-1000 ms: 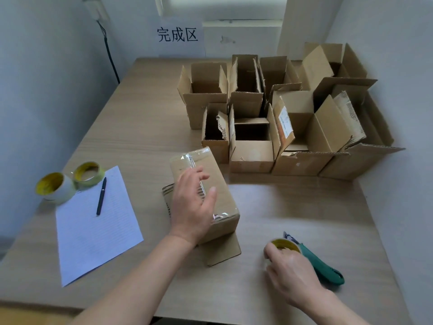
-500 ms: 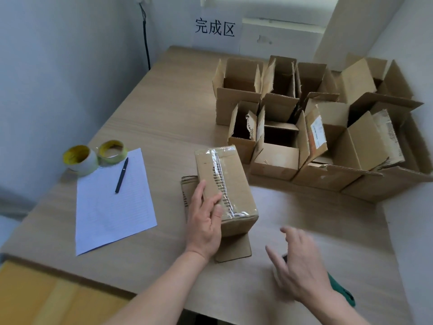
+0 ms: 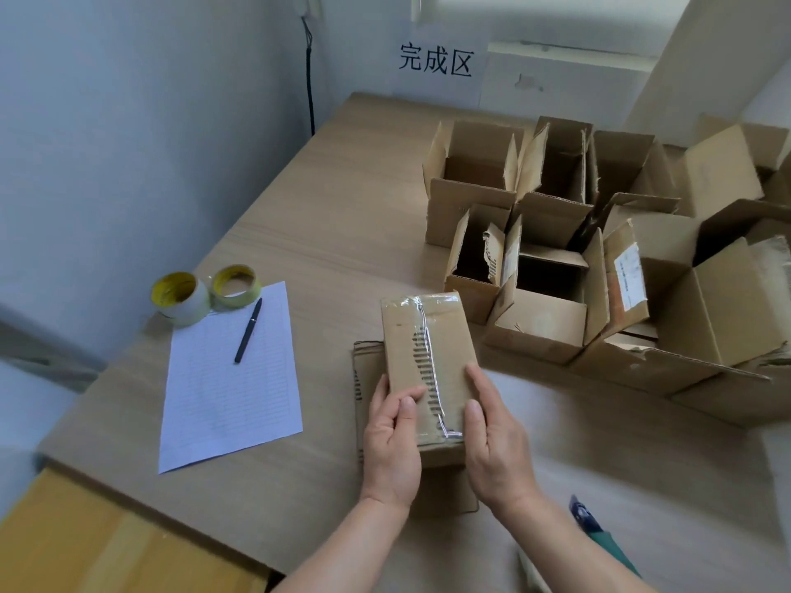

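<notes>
A small taped cardboard box [image 3: 428, 348] stands on a flat piece of cardboard [image 3: 367, 378] near the table's front. Clear tape runs along its top seam. My left hand [image 3: 391, 438] grips the box's near left side, thumb on top. Against the near right side, my right hand [image 3: 492, 438] holds it the same way, thumb on the top face. A green-handled tape dispenser [image 3: 599, 537] lies on the table behind my right forearm, partly hidden.
Several open empty cardboard boxes [image 3: 548, 258] crowd the right and back of the wooden table [image 3: 325, 199]. A sheet of paper [image 3: 231, 378] with a black pen [image 3: 248, 331] and two tape rolls [image 3: 205, 293] lie at the left. A sign [image 3: 436, 62] hangs on the back wall.
My right hand left the tape dispenser and came up to the box's right side. My left hand slid from the top to the left side. The view shifted right.
</notes>
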Motion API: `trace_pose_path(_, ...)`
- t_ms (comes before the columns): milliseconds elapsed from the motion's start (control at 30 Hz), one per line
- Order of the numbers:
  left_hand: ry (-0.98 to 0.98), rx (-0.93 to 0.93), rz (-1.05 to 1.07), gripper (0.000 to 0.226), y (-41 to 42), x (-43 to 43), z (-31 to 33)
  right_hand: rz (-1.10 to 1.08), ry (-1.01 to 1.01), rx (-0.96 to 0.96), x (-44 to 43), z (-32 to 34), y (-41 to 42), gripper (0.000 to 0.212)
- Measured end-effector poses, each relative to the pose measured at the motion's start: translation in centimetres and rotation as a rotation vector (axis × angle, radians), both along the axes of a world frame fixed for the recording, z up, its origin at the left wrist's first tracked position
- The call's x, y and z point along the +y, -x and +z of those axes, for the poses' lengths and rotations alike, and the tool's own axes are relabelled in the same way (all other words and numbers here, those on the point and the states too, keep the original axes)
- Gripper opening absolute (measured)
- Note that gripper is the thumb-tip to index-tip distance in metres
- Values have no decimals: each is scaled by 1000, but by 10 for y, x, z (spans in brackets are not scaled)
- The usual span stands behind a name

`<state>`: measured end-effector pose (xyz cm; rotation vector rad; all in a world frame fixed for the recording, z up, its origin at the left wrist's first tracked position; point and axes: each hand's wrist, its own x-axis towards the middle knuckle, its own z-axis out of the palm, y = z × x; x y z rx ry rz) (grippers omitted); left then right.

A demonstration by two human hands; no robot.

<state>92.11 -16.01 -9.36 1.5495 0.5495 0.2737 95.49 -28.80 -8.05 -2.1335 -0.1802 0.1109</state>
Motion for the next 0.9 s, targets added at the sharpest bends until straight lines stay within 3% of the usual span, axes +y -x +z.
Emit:
trace_pose_path(100,-259,91,-99,37,-20,17,21,14,16,14,0,1,0,56)
trace_pose_path(200,-557,190,-237,65,-69,35,35,29,22,21,-2,2,2,51)
trace_pose_path(300,-697,329,-310,60,-108,42,39,55,23,55,-1,6,-1,51)
trace_pose_path(467,-662,398,-167,30,-135,48,33,75,46,94,-2,7,-5,48)
trace_pose_path(667,-772,453,-187,30,-147,49,37,154,44,252,-16,30,-28,56)
trace_pose_path(767,-786,424,-210,28,-144,48,36,-19,6,309,-6,42,-68,70)
trace_pose_path(900,-817,395,-248,29,-132,42,33,-15,76,302,25,40,-106,59)
